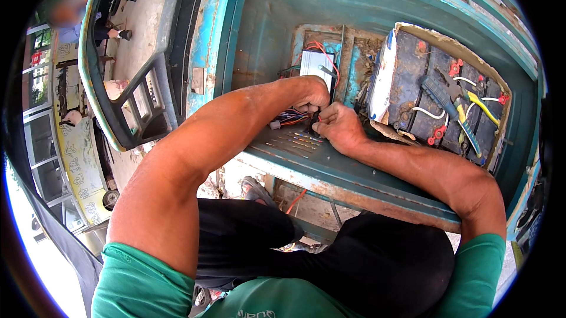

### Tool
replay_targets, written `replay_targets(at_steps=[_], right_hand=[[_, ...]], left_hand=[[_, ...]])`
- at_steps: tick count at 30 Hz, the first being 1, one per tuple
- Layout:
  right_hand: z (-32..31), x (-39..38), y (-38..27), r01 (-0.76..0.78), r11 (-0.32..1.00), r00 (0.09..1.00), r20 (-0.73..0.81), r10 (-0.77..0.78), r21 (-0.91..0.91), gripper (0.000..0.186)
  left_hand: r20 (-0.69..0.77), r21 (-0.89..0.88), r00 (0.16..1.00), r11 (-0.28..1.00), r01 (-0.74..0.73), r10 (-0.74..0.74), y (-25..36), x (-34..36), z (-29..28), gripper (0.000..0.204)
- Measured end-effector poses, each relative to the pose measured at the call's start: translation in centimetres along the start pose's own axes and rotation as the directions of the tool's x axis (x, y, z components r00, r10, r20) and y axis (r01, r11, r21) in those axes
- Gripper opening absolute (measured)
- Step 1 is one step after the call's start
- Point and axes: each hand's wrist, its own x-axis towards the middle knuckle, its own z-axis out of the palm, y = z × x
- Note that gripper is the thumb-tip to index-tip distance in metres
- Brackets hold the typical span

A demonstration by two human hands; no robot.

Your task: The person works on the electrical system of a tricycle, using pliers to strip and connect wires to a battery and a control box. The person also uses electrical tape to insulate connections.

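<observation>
Close together inside a teal metal compartment, my left hand and my right hand both have their fingers pinched. Between the fingertips are thin dark wires; their exact ends are too small to make out. A bundle of coloured wires, with a pale plug at its left end, runs up to my fingers. Just beyond my left hand lies a silver controller box, partly covered by that hand. Red wires loop over its far end.
Right of my hands, several dark batteries sit in a torn carton, with yellow-handled pliers and a blue-and-yellow tool on top. The compartment's rusty front edge runs below my forearms. At left stands a dark panel frame; a person is beyond it.
</observation>
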Motion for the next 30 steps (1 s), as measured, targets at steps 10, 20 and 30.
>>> replay_targets(at_steps=[10, 20, 30], right_hand=[[-0.2, -0.3, -0.8, 0.044, 0.999, 0.999, 0.024, -0.044, -0.03, 0.012], [0.0, -0.4, -0.5, 0.052, 0.991, 0.996, -0.064, -0.06, -0.119, 0.015], [-0.3, 0.4, 0.1, -0.051, 0.997, 0.998, -0.042, 0.049, -0.058, 0.018]], left_hand=[[0.044, -0.34, 0.998, 0.939, 0.046, -0.033, 0.7, -0.4, -0.1, 0.027], [-0.076, -0.252, 0.996, 0.966, -0.06, 0.042, 0.5, -1.9, -1.1, 0.019], [-0.135, 0.158, 0.966, 0.967, -0.2, 0.222, 0.3, -7.2, -1.9, 0.045]])
